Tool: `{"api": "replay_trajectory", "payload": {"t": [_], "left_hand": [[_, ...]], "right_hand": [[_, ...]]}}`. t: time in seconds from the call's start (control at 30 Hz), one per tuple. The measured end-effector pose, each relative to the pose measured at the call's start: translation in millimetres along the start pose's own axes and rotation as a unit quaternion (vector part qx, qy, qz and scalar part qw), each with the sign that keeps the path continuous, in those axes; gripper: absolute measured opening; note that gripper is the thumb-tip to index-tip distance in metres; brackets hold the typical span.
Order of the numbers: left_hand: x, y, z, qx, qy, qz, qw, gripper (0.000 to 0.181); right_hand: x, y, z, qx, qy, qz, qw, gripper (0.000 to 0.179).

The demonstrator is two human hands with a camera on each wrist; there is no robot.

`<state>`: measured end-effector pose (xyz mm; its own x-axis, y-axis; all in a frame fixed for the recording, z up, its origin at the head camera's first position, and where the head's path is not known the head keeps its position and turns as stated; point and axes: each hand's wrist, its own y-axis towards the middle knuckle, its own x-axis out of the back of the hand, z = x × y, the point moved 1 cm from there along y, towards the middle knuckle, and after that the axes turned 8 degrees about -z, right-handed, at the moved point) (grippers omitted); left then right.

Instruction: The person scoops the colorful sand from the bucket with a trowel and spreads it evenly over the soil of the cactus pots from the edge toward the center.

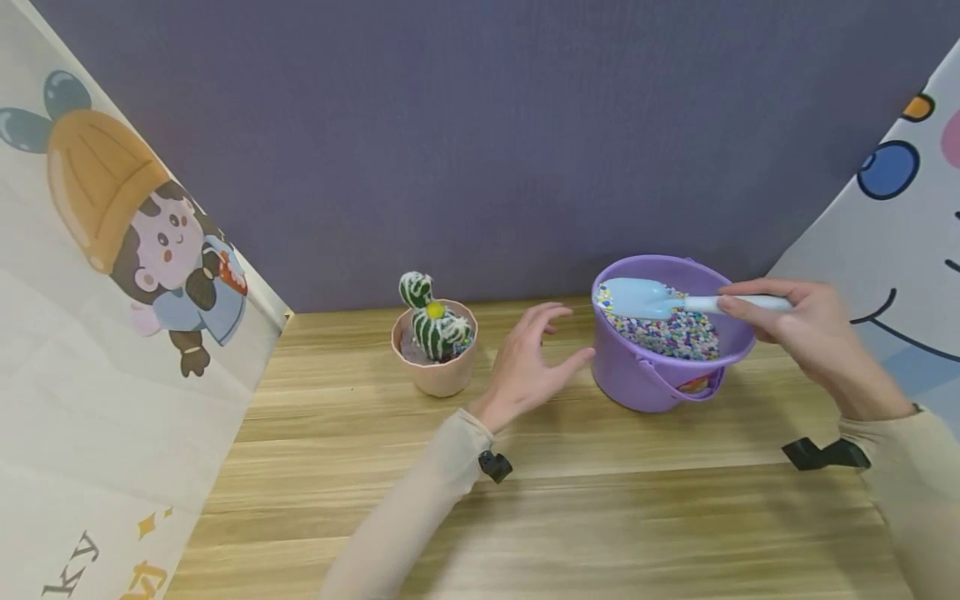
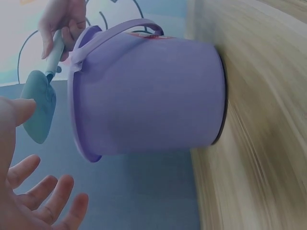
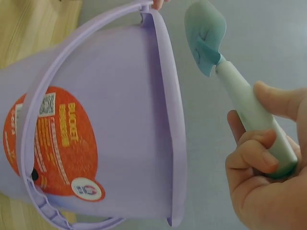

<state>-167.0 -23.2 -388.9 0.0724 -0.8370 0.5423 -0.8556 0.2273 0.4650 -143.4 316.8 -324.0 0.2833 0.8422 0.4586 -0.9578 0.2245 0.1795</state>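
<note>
My right hand point(image 1: 813, 333) grips the pale handle of a light blue trowel point(image 1: 637, 298). The trowel's blade is above the purple bucket point(image 1: 637, 379), toward its left rim, with some colored beads on it. Inside the bucket lie many small multicolored beads point(image 1: 675, 337). The right wrist view shows the fingers and thumb wrapped round the trowel handle point(image 3: 249, 100). Between the flowerpot and the bucket, my left hand point(image 1: 528, 362) holds nothing, its fingers spread and slightly bent, thumb close to the bucket's left side. In the left wrist view the trowel blade point(image 2: 39, 105) appears beside that thumb.
Left of my left hand stands a pink flowerpot point(image 1: 442, 379) holding a green cactus point(image 1: 435, 329) with a yellow flower. The bucket's handle point(image 1: 682, 392) hangs down at its front. A grey-blue panel point(image 1: 480, 150) rises behind the wooden table point(image 1: 322, 433), with printed white panels on both sides.
</note>
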Motion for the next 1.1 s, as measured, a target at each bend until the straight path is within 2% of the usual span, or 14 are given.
{"api": "replay_trajectory", "payload": {"t": [0.23,0.4,0.53,0.67,0.83,0.97,1.1], "left_hand": [[13.0,-6.5,6.3,-0.003,-0.010,-0.012,0.9999,0.064],[24.1,-12.3,12.1,-0.011,-0.009,-0.033,0.9993,0.061],[35.4,-18.3,16.1,-0.021,-0.013,-0.050,0.9985,0.059],[47.9,-24.1,21.8,-0.044,-0.028,-0.085,0.9950,0.054],[61.5,-29.9,30.6,-0.074,-0.033,-0.142,0.9865,0.047],[70.8,-34.4,37.9,-0.077,-0.034,-0.172,0.9815,0.044],[82.7,-39.5,46.8,-0.082,-0.064,-0.197,0.9748,0.041]], "right_hand": [[-12,-4.6,4,0.008,-0.013,0.010,0.9998,0.010],[-19,-5.9,5,-0.001,-0.004,0.025,0.9997,0.014],[-25,-9.6,7,0.009,0.000,0.027,0.9996,0.017],[-34,-14.5,11,0.017,-0.001,0.032,0.9994,0.022],[-45,-20.0,18,0.031,-0.035,0.030,0.9985,0.026],[-54,-22.3,23,0.054,-0.045,0.022,0.9973,0.030],[-66,-23.9,28,0.078,-0.030,0.028,0.9961,0.031]]}}
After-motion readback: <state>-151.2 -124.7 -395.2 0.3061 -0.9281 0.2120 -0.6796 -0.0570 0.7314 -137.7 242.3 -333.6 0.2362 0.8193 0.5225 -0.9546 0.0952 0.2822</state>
